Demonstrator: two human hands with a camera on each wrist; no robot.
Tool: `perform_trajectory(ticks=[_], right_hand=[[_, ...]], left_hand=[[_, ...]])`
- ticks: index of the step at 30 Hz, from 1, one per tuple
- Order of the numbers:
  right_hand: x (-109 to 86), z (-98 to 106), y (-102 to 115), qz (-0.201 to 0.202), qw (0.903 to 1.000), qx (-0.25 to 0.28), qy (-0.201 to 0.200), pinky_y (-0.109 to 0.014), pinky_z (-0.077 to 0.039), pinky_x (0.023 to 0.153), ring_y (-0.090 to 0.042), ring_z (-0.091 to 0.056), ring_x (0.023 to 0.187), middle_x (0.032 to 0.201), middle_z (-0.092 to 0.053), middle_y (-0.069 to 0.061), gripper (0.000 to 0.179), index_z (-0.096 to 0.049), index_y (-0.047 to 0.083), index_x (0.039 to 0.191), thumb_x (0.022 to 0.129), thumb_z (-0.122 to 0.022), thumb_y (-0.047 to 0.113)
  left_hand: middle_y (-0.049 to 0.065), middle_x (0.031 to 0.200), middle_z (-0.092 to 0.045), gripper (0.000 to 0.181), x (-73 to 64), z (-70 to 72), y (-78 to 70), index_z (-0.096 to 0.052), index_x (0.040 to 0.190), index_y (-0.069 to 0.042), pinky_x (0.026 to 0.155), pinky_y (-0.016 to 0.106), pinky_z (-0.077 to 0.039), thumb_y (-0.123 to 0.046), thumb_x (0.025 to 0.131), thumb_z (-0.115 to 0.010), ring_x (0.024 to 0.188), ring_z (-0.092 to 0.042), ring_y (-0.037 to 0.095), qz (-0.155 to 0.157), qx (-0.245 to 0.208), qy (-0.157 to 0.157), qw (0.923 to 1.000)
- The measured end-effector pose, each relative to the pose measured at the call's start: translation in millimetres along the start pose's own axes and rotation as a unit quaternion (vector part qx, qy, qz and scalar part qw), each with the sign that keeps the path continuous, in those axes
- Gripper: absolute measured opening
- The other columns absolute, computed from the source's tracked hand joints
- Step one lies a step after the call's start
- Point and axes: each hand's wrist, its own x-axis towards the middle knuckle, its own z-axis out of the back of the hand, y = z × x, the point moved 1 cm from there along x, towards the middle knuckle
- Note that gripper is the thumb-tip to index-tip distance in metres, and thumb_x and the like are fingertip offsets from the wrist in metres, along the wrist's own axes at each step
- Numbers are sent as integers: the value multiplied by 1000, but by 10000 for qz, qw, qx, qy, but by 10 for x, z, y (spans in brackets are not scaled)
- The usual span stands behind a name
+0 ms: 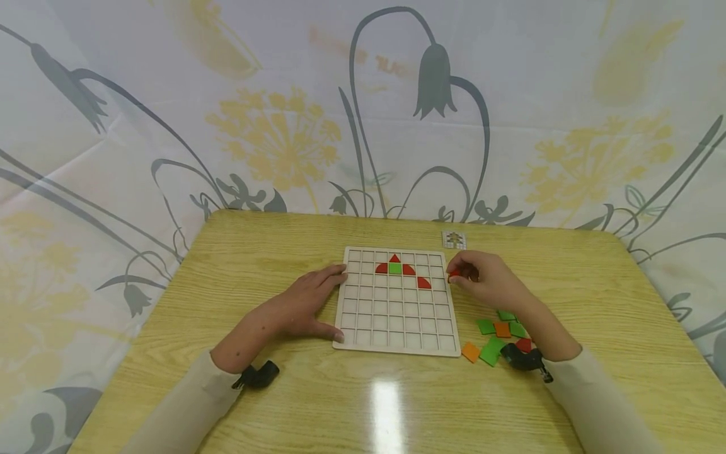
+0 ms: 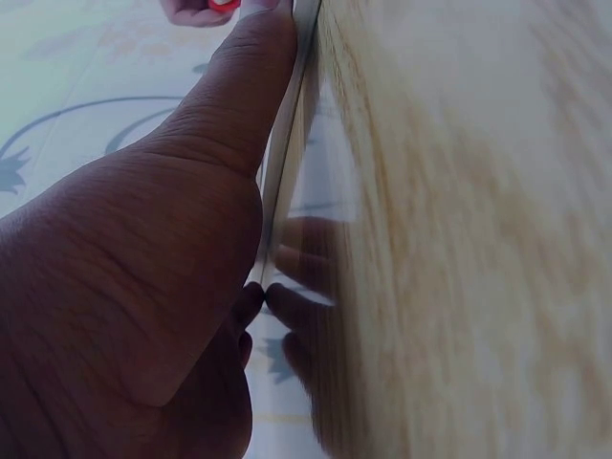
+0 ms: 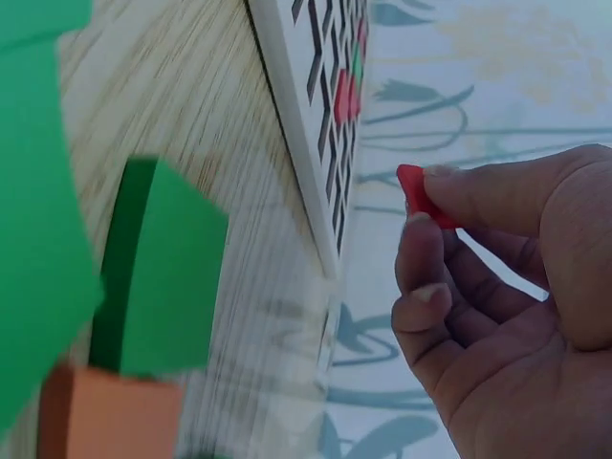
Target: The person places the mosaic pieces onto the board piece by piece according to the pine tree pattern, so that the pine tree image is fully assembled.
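Note:
A white grid board (image 1: pixel 380 321) lies on the wooden table. Near its top, a red triangle (image 1: pixel 394 258) sits above a green square (image 1: pixel 394 268), which has a red quarter-circle piece (image 1: pixel 382 268) on one side and another (image 1: pixel 409 270) on the other. One more red quarter-circle piece (image 1: pixel 423 283) lies a row lower, to the right. My left hand (image 1: pixel 306 302) rests along the board's left edge, thumb on the lower corner. Just off the right edge, my right hand (image 1: pixel 488 277) pinches a small red piece (image 3: pixel 426 196) between thumb and index finger.
Several loose green, orange and red pieces, among them an orange square (image 1: pixel 471 352) and a green piece (image 1: pixel 492 350), lie right of the board under my right forearm. A small pattern card (image 1: pixel 454 239) lies behind the board. A patterned curtain (image 1: pixel 317 94) hangs beyond the table.

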Motion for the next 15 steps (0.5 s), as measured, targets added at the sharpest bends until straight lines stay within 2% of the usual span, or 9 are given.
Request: perform_trajectory(ticks=[7, 15], right_hand=[[110, -102, 154, 153, 9997, 174, 101, -27, -56, 75, -15, -65, 85, 96, -72, -3, 6, -72, 8, 105, 100, -73, 5], [280, -249, 276, 217, 9993, 244, 200, -31, -55, 75, -16, -63, 84, 95, -72, -3, 9, -72, 6, 103, 99, -70, -2]], left_hand=[[13, 176, -18, 120, -3, 13, -30, -28, 167, -3, 127, 58, -25, -68, 83, -82, 160, -24, 36, -107, -47, -86, 9999], [11, 176, -18, 121, 5, 11, -26, -26, 168, -4, 128, 55, -25, -69, 82, -81, 161, -22, 34, -58, 6, -58, 10000]])
